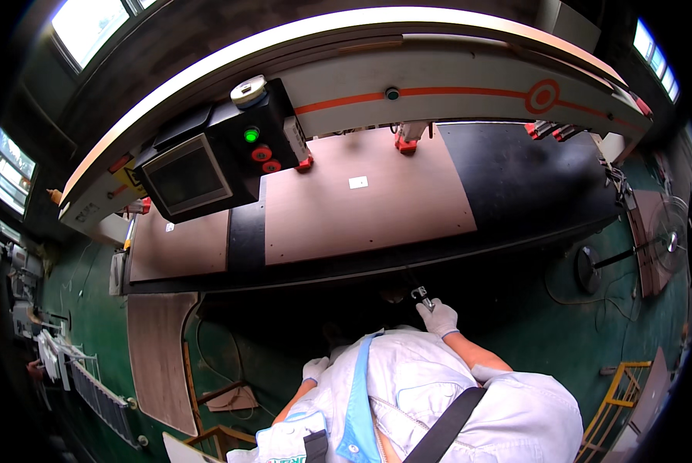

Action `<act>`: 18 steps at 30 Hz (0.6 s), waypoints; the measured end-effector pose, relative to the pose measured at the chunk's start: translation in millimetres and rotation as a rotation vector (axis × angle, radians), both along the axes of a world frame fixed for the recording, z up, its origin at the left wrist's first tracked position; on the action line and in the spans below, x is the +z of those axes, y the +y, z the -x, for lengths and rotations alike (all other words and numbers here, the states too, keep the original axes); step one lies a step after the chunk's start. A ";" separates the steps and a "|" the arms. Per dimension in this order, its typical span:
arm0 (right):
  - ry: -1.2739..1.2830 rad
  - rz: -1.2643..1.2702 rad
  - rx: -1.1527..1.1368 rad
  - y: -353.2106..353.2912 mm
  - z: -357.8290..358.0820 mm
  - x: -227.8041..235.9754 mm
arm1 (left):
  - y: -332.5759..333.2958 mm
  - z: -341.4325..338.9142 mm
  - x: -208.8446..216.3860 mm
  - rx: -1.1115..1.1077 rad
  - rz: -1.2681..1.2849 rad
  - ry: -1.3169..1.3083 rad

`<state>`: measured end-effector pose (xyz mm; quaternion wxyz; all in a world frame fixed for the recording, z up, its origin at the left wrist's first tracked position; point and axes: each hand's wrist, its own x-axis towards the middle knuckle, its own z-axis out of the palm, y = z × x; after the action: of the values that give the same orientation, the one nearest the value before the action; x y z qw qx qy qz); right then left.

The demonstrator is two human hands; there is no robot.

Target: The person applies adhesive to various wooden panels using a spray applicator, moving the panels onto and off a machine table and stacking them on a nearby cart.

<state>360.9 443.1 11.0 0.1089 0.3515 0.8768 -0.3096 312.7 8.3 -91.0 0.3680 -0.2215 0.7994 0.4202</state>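
Seeming stiff and light, the metallic tool [421,295] is being gripped, aptly near-end, by the right hand [440,317]; the left hand's [314,370] hold cannot be told.

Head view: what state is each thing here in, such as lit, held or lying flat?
Right hand: gloved, closed on a tool.
Left hand: gloved, grip unclear.
Large panel: flat on the black table.
Small panel: flat, partly hidden.
Screen: dark.
Green button: lit.
Red buttons: pressed or not, unclear.
Fan: standing; spinning or not, unclear.
Windows: bright.
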 end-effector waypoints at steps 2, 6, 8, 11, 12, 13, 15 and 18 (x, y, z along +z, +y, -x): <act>0.106 0.010 -0.217 -1.9 0.4 -5.1 | -7.2 0.6 -6.5 -0.036 0.010 0.034; 0.279 0.306 -0.678 13.5 -7.1 -27.3 | -1.1 -0.7 3.0 -0.022 0.016 0.022; 0.288 0.361 -0.654 11.1 -10.9 -25.4 | -2.7 -2.6 4.5 0.010 0.009 0.004; 0.160 0.028 -0.113 3.1 -16.9 -14.9 | -13.5 -1.2 -1.0 -0.015 0.038 0.040; 0.051 0.037 0.012 -0.9 -12.9 -10.2 | -18.8 -1.6 -3.3 -0.002 0.038 0.041; -0.059 0.048 0.121 -4.5 -7.7 -1.6 | -16.8 7.8 2.7 -0.015 0.034 0.037; -0.065 0.047 0.202 -13.7 3.4 10.6 | -18.2 26.2 12.4 -0.018 0.031 0.040; -0.137 0.001 0.296 -28.3 23.4 18.9 | -30.3 53.4 23.4 0.074 0.152 0.271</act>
<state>337.5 414.8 29.9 0.2129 0.2388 0.9093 -0.2662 259.3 -21.9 -67.6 0.2231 -0.2195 0.8625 0.3977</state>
